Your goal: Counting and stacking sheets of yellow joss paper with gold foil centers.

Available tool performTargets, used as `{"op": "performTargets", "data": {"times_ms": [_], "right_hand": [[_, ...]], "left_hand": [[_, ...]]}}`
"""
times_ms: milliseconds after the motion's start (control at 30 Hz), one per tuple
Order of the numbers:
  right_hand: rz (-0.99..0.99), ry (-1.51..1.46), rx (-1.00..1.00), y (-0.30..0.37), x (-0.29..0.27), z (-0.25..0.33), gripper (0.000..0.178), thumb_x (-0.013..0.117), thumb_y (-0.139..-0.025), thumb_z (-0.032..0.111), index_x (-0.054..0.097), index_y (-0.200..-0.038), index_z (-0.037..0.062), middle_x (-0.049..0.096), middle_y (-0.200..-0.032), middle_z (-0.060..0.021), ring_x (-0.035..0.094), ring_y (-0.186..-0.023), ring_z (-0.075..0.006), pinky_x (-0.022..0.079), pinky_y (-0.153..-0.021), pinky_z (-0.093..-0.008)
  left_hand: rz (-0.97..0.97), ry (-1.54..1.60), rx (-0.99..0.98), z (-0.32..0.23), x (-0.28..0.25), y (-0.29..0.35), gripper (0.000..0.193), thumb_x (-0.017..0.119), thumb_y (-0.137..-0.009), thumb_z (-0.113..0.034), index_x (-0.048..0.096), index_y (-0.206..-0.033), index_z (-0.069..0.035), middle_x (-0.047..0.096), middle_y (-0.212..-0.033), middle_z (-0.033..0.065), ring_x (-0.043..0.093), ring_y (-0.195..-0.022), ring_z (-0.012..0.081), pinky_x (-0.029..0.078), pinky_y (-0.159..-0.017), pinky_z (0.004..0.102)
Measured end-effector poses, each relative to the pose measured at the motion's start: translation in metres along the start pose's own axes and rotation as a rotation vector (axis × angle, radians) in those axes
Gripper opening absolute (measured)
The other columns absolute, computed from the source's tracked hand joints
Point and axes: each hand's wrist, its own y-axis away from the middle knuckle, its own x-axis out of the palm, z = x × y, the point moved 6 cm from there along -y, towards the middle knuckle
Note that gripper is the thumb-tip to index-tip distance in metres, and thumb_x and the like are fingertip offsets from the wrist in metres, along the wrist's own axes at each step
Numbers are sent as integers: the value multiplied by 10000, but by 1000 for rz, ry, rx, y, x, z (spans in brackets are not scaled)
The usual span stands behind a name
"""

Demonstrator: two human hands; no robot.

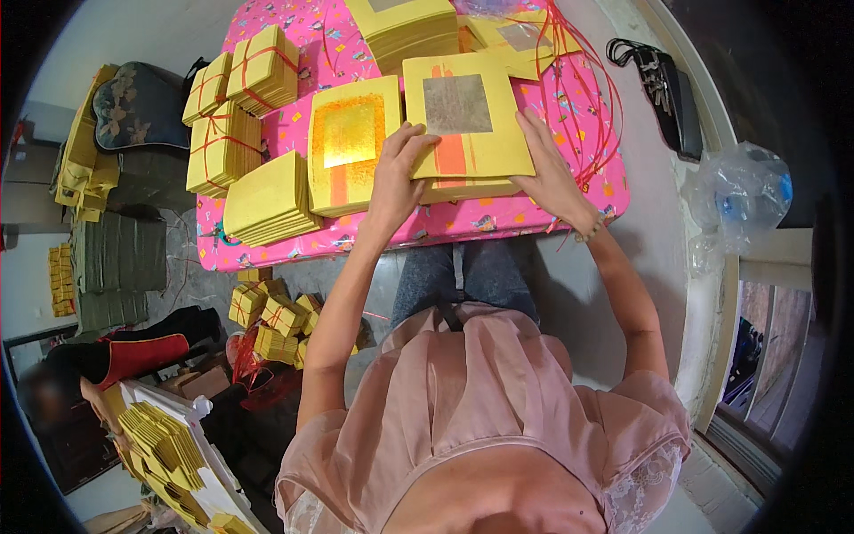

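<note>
Between my two hands is a sheaf of yellow joss paper [458, 160], with a silver-grey square and an orange stripe on its top sheet. It rests on a stack at the table's near edge. My left hand [398, 178] grips its left side, fingers curled over the top near the front corner. At the right front corner, my right hand [553, 178] holds the sheaf with its fingers along the side; part of the thumb is hidden. A second joss paper stack [351, 107] with a gold square stands just left of the sheaf.
Red-tied yellow bundles [227, 147] and a fanned pile [271, 200] occupy the left of the pink tablecloth [302, 247]. Behind is a tall yellow stack [409, 36]; red strings [605, 116] hang at right. Bundles [276, 316] lie on the floor. Another person sits at lower left.
</note>
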Motion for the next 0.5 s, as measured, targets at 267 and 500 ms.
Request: {"op": "performTargets", "data": {"times_ms": [267, 500], "right_hand": [[-34, 214, -249, -11, -27, 30, 378, 746, -806, 202, 637, -1132, 45, 687, -1011, -130, 655, -960, -332, 518, -833, -399], [50, 77, -110, -74, -46, 25, 308, 646, -922, 269, 625, -1112, 28, 675, -902, -139, 631, -750, -263, 477, -641, -359]], "left_hand": [[123, -51, 43, -11, -15, -15, 479, 701, -683, 82, 623, -1138, -44, 587, -1230, 162, 540, -1144, 387, 458, -976, 453], [-414, -148, 126, -32, -37, -20, 649, 748, -812, -90, 459, -1393, -71, 412, -1381, 259, 421, -1288, 422, 398, -1049, 478]]}}
